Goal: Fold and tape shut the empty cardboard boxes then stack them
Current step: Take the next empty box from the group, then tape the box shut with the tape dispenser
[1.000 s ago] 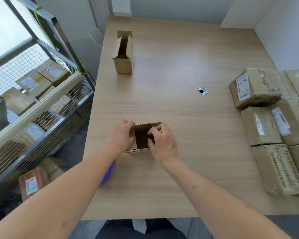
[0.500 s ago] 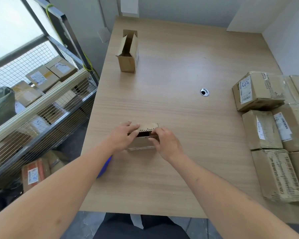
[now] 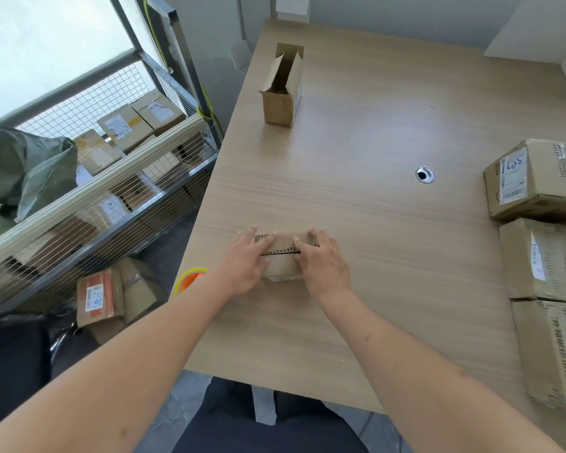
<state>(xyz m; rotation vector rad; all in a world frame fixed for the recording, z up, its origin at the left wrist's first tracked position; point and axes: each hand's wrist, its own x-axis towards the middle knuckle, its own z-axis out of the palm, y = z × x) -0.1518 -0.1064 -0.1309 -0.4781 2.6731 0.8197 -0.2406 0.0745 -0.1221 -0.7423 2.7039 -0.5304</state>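
Both hands press down on a small cardboard box [image 3: 283, 256] lying near the front edge of the table [image 3: 389, 125]. The left hand [image 3: 247, 259] lies over the box's left end and the right hand [image 3: 322, 259] over its right end, fingers laid fairly flat across the 2 top flaps rather than wrapped round anything; neither hand clenches. Between the 2 sets of fingers a dark seam shows where the flaps nearly meet.

The step in hand looks like closing the flaps ready for tape. To do it well, the flaps should be brought edge to edge so the seam closes without overlap, and 1 hand should keep the pressure on while the other goes for tape. A tape roll [image 3: 190, 281], orange with a yellow rim, sits just left of the left wrist at the table's edge, within easy reach of that hand; the right hand would then hold the seam alone, best moved to the middle of the box.

Well beyond the hands, a second open box [image 3: 281, 89] stands upright, its flaps up, not yet folded. Far to the right of the right hand lie sealed parcels [image 3: 536, 256] in a row. Left of the table stands a wire cart [image 3: 111, 191] holding more parcels.
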